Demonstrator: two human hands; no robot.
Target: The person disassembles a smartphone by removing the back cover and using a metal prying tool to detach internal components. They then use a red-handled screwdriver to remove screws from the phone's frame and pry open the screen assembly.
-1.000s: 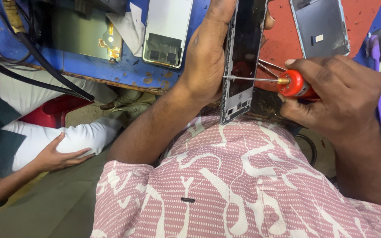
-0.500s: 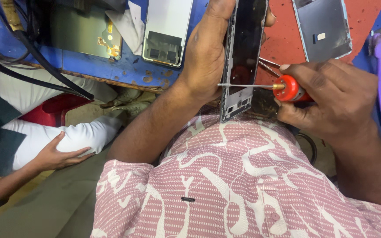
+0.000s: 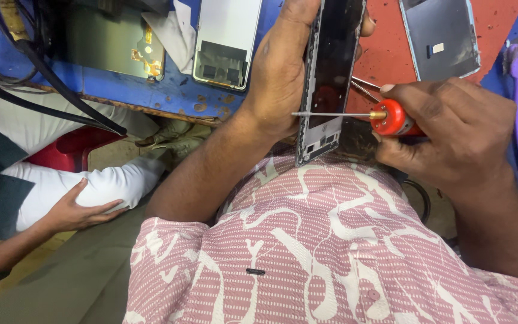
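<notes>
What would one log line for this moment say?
left hand: grips phone frame upright | right hand: holds red screwdriver, tip at frame's edge | nearby: phone back cover on blue bench

My screwdriver (image 3: 364, 115) has a glossy red plastic handle and bare metal shaft; the phone frame (image 3: 329, 78) looks glossy black; the tabletop (image 3: 169, 93) is chipped blue paint.

Head view, steeply downward, close over workbench (image 3: 151, 96)

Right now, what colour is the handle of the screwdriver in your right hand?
Red, with a brass-coloured collar at the shaft; the head view shows the screwdriver held in the right hand.
</notes>
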